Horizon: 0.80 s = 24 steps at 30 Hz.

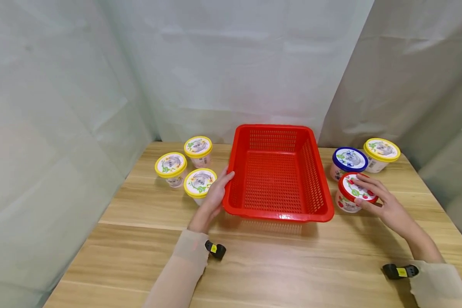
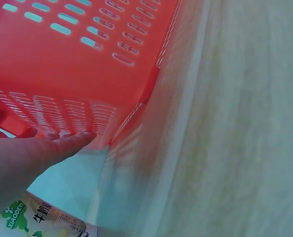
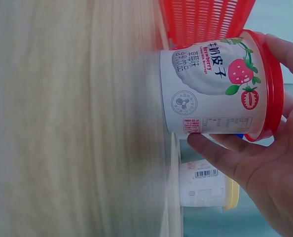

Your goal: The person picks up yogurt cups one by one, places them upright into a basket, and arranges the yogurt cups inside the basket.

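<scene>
A red plastic basket (image 1: 279, 214) with slotted walls stands mid-table. My left hand (image 1: 214, 194) holds its left side, thumb at the rim and fingers along the outer wall, as the left wrist view shows with the basket wall (image 2: 87, 69). On the right, my right hand (image 1: 385, 205) grips a red-lidded strawberry cup (image 1: 348, 203) near its top. The right wrist view has this cup (image 3: 210, 89) upright, its base at or just over the tabletop; I cannot tell which. Thumb and fingers lie on opposite sides of it.
A blue-lidded cup (image 1: 349, 160) and a yellow-lidded cup (image 1: 382, 149) stand behind the red-lidded one. Left of the basket are three yellow-lidded cups, the nearest (image 1: 199, 182) close beside my left hand. Pale curtains (image 1: 235, 64) hang behind the wooden table (image 1: 262, 265).
</scene>
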Each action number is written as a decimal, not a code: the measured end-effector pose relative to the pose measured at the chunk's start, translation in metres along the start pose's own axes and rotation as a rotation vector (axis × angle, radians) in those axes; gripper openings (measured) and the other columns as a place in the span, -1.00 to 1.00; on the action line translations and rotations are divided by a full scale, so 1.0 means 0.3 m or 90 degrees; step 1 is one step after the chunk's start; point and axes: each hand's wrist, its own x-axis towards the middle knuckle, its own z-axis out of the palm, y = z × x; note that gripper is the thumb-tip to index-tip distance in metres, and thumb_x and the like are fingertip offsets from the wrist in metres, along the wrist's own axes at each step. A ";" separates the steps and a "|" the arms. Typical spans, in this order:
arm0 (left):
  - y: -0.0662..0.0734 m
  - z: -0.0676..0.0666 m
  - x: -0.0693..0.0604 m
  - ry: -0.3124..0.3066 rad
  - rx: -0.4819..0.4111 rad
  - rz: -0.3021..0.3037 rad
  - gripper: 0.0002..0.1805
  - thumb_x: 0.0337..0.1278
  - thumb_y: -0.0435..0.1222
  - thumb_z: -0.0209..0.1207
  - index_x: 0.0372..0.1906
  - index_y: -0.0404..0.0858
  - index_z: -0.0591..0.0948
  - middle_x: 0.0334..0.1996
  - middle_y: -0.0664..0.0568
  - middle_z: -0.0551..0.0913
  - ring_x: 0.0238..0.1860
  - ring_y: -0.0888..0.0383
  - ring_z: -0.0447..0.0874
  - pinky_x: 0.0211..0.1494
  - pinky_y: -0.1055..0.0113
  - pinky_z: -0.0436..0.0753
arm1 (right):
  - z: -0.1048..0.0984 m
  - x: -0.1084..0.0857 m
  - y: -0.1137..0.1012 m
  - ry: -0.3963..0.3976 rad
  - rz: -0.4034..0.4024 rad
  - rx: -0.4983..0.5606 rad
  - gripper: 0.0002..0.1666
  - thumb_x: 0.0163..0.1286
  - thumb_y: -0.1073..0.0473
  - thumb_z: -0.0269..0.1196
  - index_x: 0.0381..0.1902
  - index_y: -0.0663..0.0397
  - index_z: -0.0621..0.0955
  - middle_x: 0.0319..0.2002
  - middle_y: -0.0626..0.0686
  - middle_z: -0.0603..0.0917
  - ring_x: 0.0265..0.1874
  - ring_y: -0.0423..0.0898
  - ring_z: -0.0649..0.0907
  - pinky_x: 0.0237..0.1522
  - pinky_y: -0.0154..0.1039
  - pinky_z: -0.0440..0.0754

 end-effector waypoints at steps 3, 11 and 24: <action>-0.002 0.002 0.000 0.005 0.003 0.000 -0.33 0.66 -0.10 -0.12 0.70 0.02 0.02 0.59 -0.19 0.19 0.51 -0.22 0.23 0.52 -0.18 0.31 | 0.001 0.000 0.007 0.003 0.000 0.003 -0.31 0.55 0.09 0.26 0.58 -0.11 0.38 0.59 0.00 0.18 0.31 -0.22 0.23 0.00 -0.56 0.34; -0.011 -0.002 0.002 -0.003 0.004 0.011 -0.33 0.67 -0.11 -0.14 0.70 0.01 0.00 0.58 -0.23 0.19 0.51 -0.24 0.23 0.52 -0.18 0.31 | 0.003 0.001 0.013 0.001 0.007 0.005 -0.30 0.55 0.09 0.25 0.58 -0.09 0.37 0.58 0.03 0.18 0.33 -0.13 0.23 0.04 -0.46 0.39; -0.010 -0.001 0.001 -0.011 -0.002 0.015 -0.33 0.67 -0.10 -0.14 0.70 -0.02 0.00 0.56 -0.28 0.21 0.50 -0.28 0.23 0.52 -0.19 0.30 | -0.004 0.007 -0.001 0.013 0.016 -0.024 -0.28 0.51 0.06 0.31 0.56 -0.06 0.40 0.55 0.22 0.22 0.36 0.34 0.26 0.09 0.34 0.48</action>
